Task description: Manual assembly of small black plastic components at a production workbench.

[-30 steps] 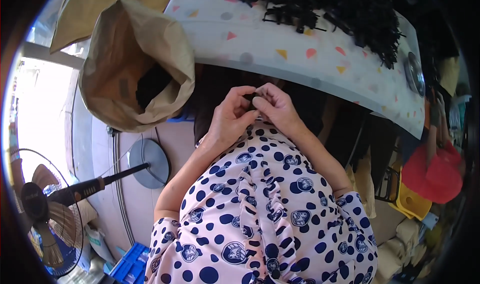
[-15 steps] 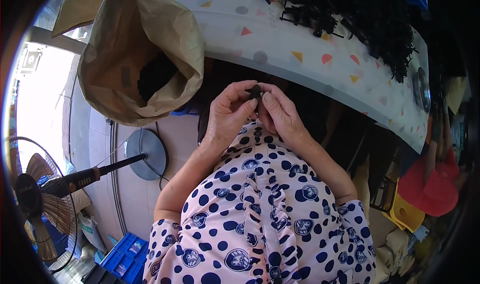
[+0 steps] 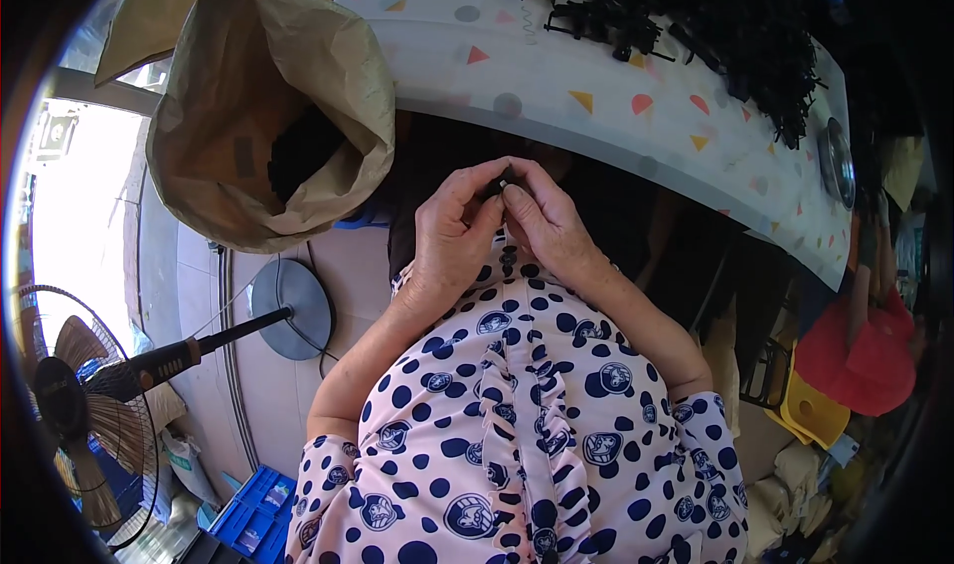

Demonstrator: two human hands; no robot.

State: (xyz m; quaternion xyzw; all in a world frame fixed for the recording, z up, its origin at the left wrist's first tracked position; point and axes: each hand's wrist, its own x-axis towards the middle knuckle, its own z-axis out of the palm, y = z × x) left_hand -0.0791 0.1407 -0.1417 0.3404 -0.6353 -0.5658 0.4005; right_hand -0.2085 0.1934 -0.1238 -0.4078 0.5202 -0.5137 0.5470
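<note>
Close together in front of my chest, my two hands meet fingertip to fingertip. Between them is a small black part [image 3: 494, 187], mostly covered by the fingers, so its exact kind cannot be made out. My left hand [image 3: 449, 221] pinches it from one side. My right hand [image 3: 550, 216] grips it from the other, thumb pressed against it. Up on the table lies a big heap of black parts [image 3: 735, 32] with thin prongs. Left of my hands, an open brown paper sack [image 3: 348, 77] holds a dark mass of things at its bottom.
The table [image 3: 556, 77] has a white cover with coloured shapes, and a round metal dish [image 3: 838, 161] sits at its right end. A standing fan [image 3: 75, 395] and its round base [image 3: 293, 309] are at left, near a blue crate [image 3: 253, 512]. A person in red [image 3: 865, 360] is at right.
My hands stay together, but the fingers have shifted around the small black part and now cover more of it. The view has moved slightly.
</note>
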